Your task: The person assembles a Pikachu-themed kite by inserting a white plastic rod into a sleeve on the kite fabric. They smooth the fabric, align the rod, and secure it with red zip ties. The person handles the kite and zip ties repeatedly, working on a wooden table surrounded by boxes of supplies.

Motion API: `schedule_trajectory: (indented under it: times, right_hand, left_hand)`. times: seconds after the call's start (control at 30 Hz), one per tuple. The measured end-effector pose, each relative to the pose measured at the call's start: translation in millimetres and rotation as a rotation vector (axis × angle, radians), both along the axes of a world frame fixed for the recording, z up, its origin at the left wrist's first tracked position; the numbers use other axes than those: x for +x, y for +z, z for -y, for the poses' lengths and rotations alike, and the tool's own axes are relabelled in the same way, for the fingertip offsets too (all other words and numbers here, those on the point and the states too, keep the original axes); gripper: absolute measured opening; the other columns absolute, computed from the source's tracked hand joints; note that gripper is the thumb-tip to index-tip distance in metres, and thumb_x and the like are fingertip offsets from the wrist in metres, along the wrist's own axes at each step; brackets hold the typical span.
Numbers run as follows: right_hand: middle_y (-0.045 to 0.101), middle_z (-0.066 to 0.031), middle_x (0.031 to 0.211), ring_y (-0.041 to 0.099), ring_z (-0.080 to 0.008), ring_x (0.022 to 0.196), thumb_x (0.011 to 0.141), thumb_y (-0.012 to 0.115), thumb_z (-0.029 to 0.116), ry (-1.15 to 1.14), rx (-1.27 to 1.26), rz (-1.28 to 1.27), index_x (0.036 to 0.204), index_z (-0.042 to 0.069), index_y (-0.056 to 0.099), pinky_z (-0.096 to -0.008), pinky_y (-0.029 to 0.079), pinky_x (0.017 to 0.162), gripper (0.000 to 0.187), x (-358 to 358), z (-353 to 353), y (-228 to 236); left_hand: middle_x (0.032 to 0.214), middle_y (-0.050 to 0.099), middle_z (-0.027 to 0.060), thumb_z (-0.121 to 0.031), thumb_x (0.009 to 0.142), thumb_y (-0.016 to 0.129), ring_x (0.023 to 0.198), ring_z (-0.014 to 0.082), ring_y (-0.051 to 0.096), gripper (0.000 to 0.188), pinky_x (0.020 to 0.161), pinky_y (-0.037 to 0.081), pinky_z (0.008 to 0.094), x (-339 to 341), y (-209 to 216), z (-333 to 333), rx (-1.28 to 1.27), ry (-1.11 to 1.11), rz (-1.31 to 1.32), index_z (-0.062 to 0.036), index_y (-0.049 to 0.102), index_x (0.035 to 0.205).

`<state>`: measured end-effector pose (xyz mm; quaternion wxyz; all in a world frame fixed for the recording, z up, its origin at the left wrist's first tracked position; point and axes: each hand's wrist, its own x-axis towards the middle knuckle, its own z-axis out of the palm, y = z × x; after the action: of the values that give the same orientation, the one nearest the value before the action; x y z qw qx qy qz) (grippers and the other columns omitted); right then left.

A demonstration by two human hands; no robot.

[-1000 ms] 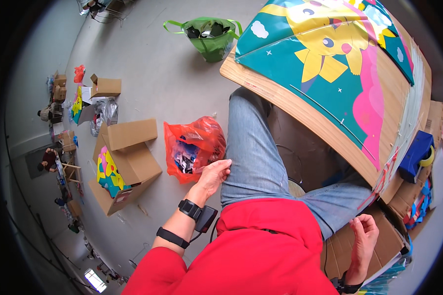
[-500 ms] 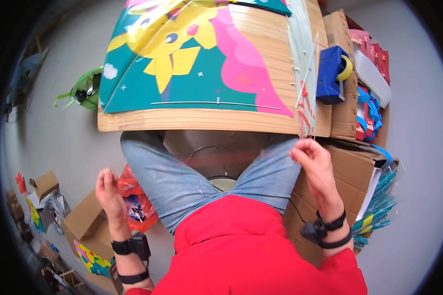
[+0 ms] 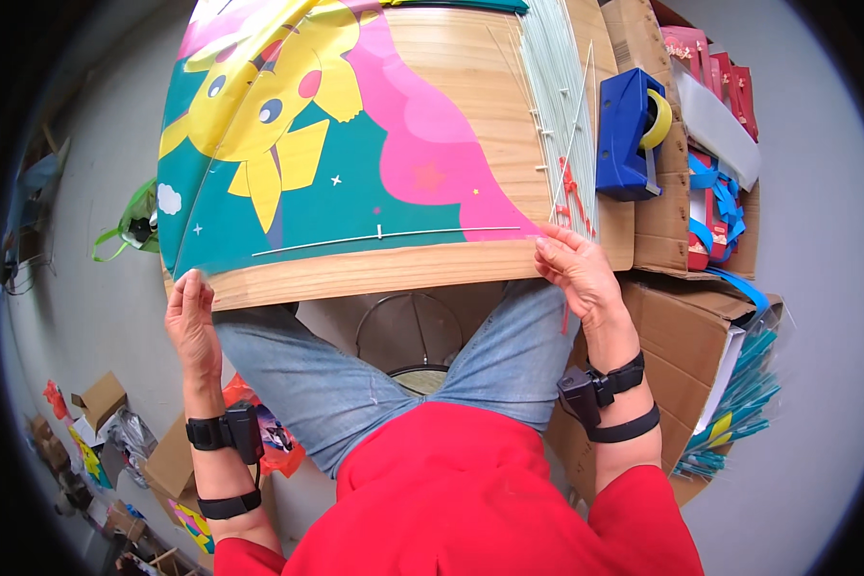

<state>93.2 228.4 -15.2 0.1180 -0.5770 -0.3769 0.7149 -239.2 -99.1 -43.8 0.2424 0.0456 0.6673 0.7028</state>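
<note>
A printed kite sail [image 3: 336,211], green and pink with a yellow cartoon animal, lies on the wooden table [image 3: 394,269]. Along its near edge runs a thin white rod [image 3: 384,236] with a small white fitting at its middle. My left hand [image 3: 194,326] pinches the sail's near left corner. At the near right corner, my right hand [image 3: 586,278] has thumb and fingers closed on the pointed tip. Just beyond the right hand lie red ties [image 3: 571,197] on a bundle of thin white rods [image 3: 557,106].
A blue tape dispenser [image 3: 626,139] stands right of the rods. Cardboard boxes [image 3: 677,350] are at the right, one with blue-green packets [image 3: 734,394]. A green bag [image 3: 139,221] and several cartons [image 3: 168,451] are on the floor at left. A stool [image 3: 422,376] is between my legs.
Both hands have moved up to the table edge. Each has gone from free of the kite sail to pinching a near corner. The view has shifted slightly.
</note>
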Motion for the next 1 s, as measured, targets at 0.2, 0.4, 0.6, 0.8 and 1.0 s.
schedule_trajectory:
  times: [0.2,0.4,0.6,0.8,1.0]
  right_hand:
    - [0.062,-0.0004,0.079,0.057,-0.0068,0.07,0.081,0.067,0.009,0.022,0.016,0.042,0.098,0.005,0.061,-0.0197,0.046,0.064,0.019,5.4,-1.2,-8.3]
    - [0.06,0.0016,0.075,0.054,-0.0046,0.067,0.084,0.063,0.008,0.069,0.218,0.121,0.09,0.005,0.061,-0.0189,0.042,0.06,0.007,-1.6,2.7,-12.5]
    - [0.062,-0.0026,0.073,0.056,-0.0077,0.065,0.082,0.061,0.006,0.206,0.66,0.322,0.086,0.0,0.062,-0.0217,0.045,0.06,0.007,-14.0,-2.7,-28.0]
    - [0.062,-0.0014,0.076,0.056,-0.0063,0.069,0.081,0.063,0.006,0.148,0.692,0.308,0.087,0.0,0.063,-0.0208,0.046,0.062,0.008,-13.0,2.3,-36.5]
    - [0.06,-0.0022,0.075,0.058,-0.0075,0.07,0.081,0.062,0.003,0.121,0.572,0.13,0.089,-0.001,0.06,-0.021,0.047,0.063,0.008,-29.8,16.5,-24.4]
  left_hand:
    - [0.086,0.057,-0.002,-0.017,0.088,0.06,0.077,0.0063,0.049,0.015,0.075,0.041,0.0213,-0.3,-0.4,-1.2,-0.002,-0.036,0.0,-0.005,0.062,0.098]
    - [0.085,0.056,-0.0028,-0.015,0.087,0.061,0.075,0.0055,0.049,0.014,0.073,0.04,0.0202,6.2,-5.4,-10.2,-0.09,-0.015,-0.043,-0.0048,0.063,0.096]
    - [0.084,0.06,-0.0044,-0.015,0.085,0.065,0.073,0.0026,0.049,0.015,0.068,0.039,0.0179,8.0,-21.1,-22.9,-0.217,0.09,-0.088,-0.0054,0.066,0.097]
    - [0.087,0.061,-0.0032,-0.016,0.084,0.065,0.082,0.0048,0.052,0.018,0.076,0.04,0.0184,14.1,-27.1,-30.6,-0.336,0.112,-0.117,-0.0041,0.067,0.098]
    - [0.086,0.061,-0.0048,-0.019,0.086,0.064,0.077,0.0007,0.05,0.018,0.068,0.036,0.018,-0.7,-33.6,0.7,-0.3,0.16,-0.102,-0.0076,0.065,0.1]
